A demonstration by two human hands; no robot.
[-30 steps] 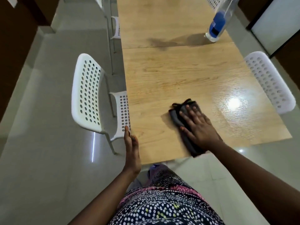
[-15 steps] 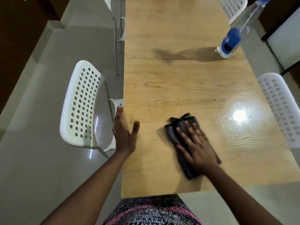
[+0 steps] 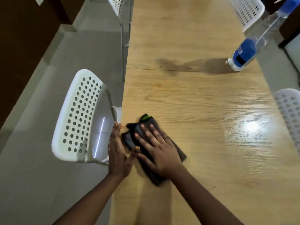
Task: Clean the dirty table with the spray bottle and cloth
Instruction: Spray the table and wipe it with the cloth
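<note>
On the long wooden table [image 3: 194, 103], the wiping step is going on near the left edge. To do it well, I think the cloth should stay flat under the whole palm and be pushed in long, even strokes. Each stroke should cover a bit of the last one, so no spot gets missed. The dark smudge [image 3: 172, 66] farther up the table looks like it still needs a wipe. It may need more spray first.

A white chair [image 3: 78, 117] with holes in it stands just beside the left edge.

Far up on the right side, the spray bottle [image 3: 248, 51] stands alone, well apart from both hands.

The dark cloth [image 3: 151, 127] lies on the wood by the left edge.

The right hand [image 3: 157, 146] lies flat on the cloth with fingers spread and straight, pressing it down.

The left hand [image 3: 117, 150] is flat too, fingers straight. It rests at the table's edge, and its thumb touches the cloth.
</note>
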